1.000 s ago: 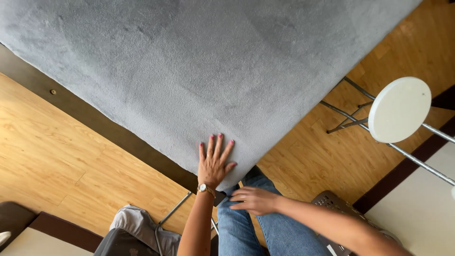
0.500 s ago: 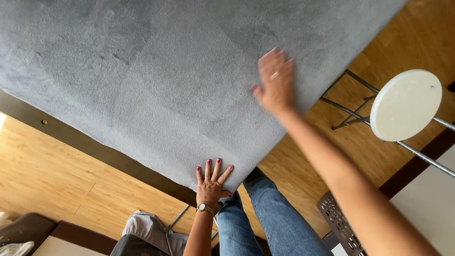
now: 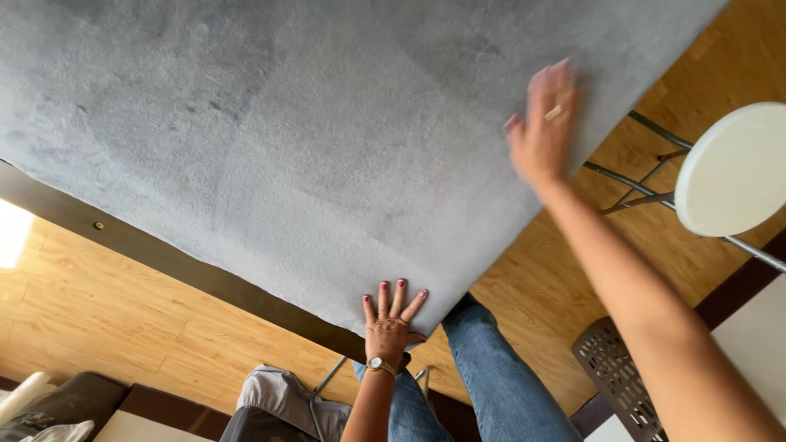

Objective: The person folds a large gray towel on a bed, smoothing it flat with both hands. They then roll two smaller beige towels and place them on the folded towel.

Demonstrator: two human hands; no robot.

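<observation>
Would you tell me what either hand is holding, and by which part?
Nothing is held: the left hand presses flat on the grey cloth at its corner; the right hand lies open.

We note red-painted nails and a small gold wristwatch (image 3: 376, 363) on our left hand (image 3: 391, 327), a ring on our right hand (image 3: 542, 131), bare forearms, blue jeans (image 3: 499, 385).

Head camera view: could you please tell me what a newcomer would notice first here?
A large grey cloth covers a table and fills most of the view. The left hand presses flat on its near corner, while the right hand, blurred, is over its right edge. A round white stool stands at right.
</observation>
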